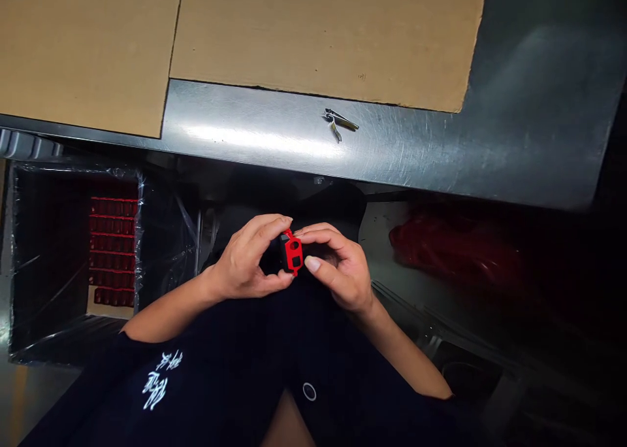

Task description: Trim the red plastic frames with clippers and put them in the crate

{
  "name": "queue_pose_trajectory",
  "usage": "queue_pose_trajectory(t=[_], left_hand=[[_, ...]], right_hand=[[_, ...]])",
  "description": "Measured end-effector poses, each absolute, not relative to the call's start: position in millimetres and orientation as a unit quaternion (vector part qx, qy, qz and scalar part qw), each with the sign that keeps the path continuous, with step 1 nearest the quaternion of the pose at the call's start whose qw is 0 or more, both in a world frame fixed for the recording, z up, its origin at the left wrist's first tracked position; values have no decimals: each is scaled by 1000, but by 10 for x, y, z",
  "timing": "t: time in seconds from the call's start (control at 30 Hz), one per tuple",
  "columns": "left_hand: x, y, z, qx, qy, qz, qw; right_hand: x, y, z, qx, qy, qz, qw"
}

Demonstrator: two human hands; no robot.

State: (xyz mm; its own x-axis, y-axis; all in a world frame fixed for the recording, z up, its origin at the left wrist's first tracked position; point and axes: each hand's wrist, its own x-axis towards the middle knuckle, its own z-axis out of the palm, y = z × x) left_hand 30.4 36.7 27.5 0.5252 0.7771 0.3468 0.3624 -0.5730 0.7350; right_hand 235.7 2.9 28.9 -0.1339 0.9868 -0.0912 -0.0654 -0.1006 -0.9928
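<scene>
One red-and-black plastic piece [294, 253] sits between a worker's two bare hands, held in front of the body and off the near edge of the table [245, 130]. The left hand [245, 257] has its fingers nearly closed, pinching the piece at top and bottom. The right hand [345, 267] curves in with its fingers partly parted, tips at the piece's right side; whether they grip it or only rest there, one cannot tell. Two openings, one round and one squarish, mark the red face.

One pair of nail clippers [347, 121], lever swung out, lies on the table beyond the hands, near the edge of the cardboard. Two cardboard sheets [323, 35] [83, 61] cover the table's far side and left end, leaving scratched, shiny metal along the near edge and at the right corner.

Below the table's left end stands one plastic-lined box [140, 238], six rows of red pieces [112, 243] visible inside. Under the right end, one red bundle [450, 244] lies blurred in shadow. A yellow stripe [19, 395] crosses the gray floor [44, 408] at lower left.
</scene>
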Motion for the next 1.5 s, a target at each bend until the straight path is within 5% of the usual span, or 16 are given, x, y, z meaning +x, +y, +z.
queue_pose_trajectory(t=[0.37, 0.63, 0.87, 1.5], left_hand=[[276, 354, 36, 860, 301, 379, 158], [296, 404, 50, 861, 252, 423, 129], [329, 386, 66, 837, 249, 444, 202], [253, 337, 82, 756, 361, 383, 389]], right_hand=[[2234, 6, 329, -503, -575, 472, 441], [2301, -15, 222, -429, -449, 629, 467], [2298, -29, 127, -360, -277, 768, 451], [2243, 24, 109, -345, -108, 845, 394]])
